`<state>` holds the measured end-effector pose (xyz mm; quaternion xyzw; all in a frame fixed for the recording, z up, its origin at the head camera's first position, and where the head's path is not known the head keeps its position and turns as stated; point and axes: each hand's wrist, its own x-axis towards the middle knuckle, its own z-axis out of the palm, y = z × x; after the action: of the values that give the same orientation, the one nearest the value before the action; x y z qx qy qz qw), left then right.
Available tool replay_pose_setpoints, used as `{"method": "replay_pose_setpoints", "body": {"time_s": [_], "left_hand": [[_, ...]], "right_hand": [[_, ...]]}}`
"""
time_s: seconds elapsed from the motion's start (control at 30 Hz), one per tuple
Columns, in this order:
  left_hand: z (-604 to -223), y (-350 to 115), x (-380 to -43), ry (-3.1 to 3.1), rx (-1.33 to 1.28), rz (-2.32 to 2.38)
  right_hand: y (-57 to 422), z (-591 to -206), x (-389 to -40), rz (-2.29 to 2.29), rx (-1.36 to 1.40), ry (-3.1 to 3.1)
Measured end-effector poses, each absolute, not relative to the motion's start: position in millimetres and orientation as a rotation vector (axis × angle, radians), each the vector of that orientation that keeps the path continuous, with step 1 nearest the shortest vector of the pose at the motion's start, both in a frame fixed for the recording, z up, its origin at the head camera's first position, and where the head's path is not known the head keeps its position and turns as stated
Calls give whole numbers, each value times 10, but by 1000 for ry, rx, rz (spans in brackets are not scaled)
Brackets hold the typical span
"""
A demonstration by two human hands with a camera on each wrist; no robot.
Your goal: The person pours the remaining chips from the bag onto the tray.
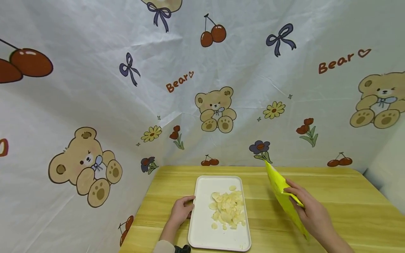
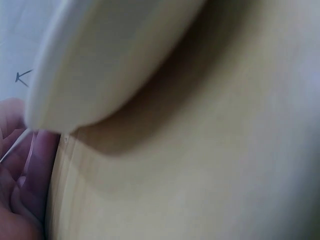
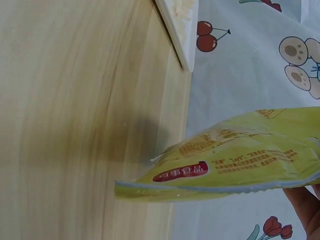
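A white rectangular tray [image 1: 202, 232] on the wooden table holds a heap of potato chips [image 1: 229, 209], mostly toward its right half. At the tray's left side, my left hand [image 1: 181, 211] holds the rim, with the fingertips partly hidden by it. The left wrist view shows the tray's raised side [image 2: 120, 60] close up, blurred, beside part of the hand. My right hand [image 1: 311, 211] grips a bright yellow chip bag [image 1: 280, 189] to the right of the tray, apart from it. Printing covers the bag [image 3: 240, 155] in the right wrist view; its contents are hidden.
The wooden table [image 1: 354, 203] reaches back to a hanging white cloth [image 1: 253, 70] printed with bears, cherries and flowers. This cloth also runs along the left side. A dark wristband [image 1: 182, 249] is on the left wrist.
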<state>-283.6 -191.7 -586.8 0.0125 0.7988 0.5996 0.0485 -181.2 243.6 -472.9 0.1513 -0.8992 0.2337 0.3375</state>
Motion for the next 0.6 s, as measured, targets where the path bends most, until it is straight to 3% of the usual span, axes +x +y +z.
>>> {"method": "replay_pose_setpoints", "body": {"time_s": [0.6], "left_hand": [[-5861,-1920,-2826,2404,69,1854]], "right_hand": [[2530,-4931,-1786,428,429,-2390]]}}
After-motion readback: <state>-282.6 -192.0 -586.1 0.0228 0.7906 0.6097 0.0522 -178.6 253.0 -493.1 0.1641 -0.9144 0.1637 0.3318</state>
